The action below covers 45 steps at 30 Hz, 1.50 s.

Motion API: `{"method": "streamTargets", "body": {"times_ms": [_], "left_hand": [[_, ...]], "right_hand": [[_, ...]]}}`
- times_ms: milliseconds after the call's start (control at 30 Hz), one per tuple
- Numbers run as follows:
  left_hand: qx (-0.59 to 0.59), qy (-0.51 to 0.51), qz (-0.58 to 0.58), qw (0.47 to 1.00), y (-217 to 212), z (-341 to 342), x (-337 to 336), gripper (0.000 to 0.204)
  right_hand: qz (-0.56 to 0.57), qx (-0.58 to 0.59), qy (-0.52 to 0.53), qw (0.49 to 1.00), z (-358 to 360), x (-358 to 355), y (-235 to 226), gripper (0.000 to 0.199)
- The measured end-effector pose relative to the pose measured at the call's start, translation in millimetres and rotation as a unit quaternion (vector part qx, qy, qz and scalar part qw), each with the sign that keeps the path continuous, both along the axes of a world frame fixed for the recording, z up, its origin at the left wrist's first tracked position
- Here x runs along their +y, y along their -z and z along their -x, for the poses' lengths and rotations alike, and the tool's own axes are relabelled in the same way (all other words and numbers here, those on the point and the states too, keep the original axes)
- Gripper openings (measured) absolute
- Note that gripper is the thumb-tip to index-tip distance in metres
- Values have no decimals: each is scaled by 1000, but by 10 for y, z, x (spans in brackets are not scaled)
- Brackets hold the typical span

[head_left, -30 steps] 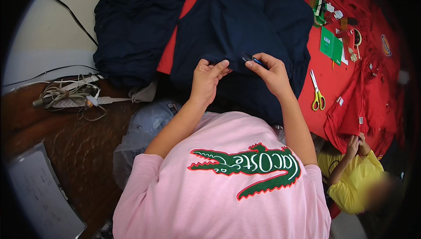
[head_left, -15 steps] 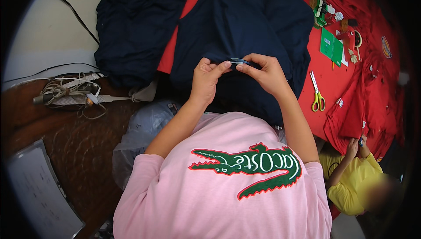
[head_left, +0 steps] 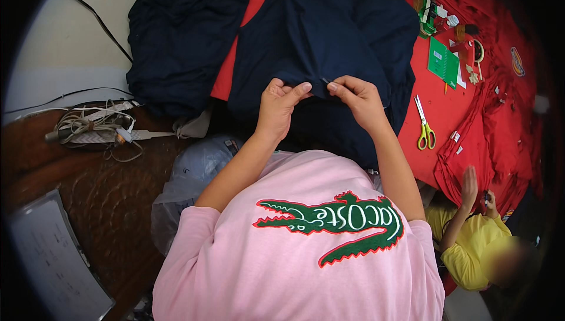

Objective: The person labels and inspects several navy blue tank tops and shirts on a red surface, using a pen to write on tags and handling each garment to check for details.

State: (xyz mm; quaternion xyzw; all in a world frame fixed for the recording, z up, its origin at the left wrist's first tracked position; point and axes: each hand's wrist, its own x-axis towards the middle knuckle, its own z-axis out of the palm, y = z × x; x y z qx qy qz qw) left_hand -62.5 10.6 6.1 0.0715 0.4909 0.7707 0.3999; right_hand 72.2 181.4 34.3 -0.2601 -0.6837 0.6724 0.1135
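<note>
In front of my body, a navy garment [head_left: 329, 32] is spread over the red-covered table and hangs down over its near edge. My left hand [head_left: 279, 103] is closed, thumb and forefinger pinching a fold at the garment's near edge. Close beside it on the right, my right hand [head_left: 359, 100] is also closed, its thumb and forefinger together at the same edge. A short dark tip [head_left: 325, 80] pokes out from those fingers, apparently the small snips; the rest of them is hidden by the hand. A small gap separates the fingertips of both hands.
A second navy garment [head_left: 182, 38] lies to the left. Yellow-handled scissors [head_left: 426, 130], a green notebook [head_left: 442, 62] and red garments [head_left: 477, 144] are on the right, near a co-worker in a yellow shirt [head_left: 471, 244]. Bundled cables [head_left: 94, 122] lie at left.
The blades of the snips, plainly visible before between my hands, are now mostly hidden in my right hand, which has turned slightly. My left hand stays put. The co-worker's hands have moved apart.
</note>
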Motion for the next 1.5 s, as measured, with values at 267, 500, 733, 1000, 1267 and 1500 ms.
{"method": "streamTargets", "body": {"times_ms": [267, 500, 733, 1000, 1267, 1500], "left_hand": [[7, 13, 10, 1000, -94, -5, 65, 17], [2, 18, -12, 1000, -147, -75, 127, 22], [12, 13, -14, 1000, -153, -82, 76, 21], [-3, 9, -16, 1000, -200, -68, 25, 23], [4, 23, 4, 1000, -149, -83, 20, 22], [4, 40, 4, 999, -141, -89, 18, 25]], "right_hand": [[-39, -49, 96, 993, -368, 285, -86, 21], [-69, -56, -25, 996, -106, 77, -225, 32], [-66, -62, -66, 994, 22, 36, -336, 28], [10, -27, -72, 997, 51, 8, -186, 25], [104, -36, -60, 992, -32, -61, -178, 28], [86, -31, -53, 994, -39, -80, -160, 31]]}}
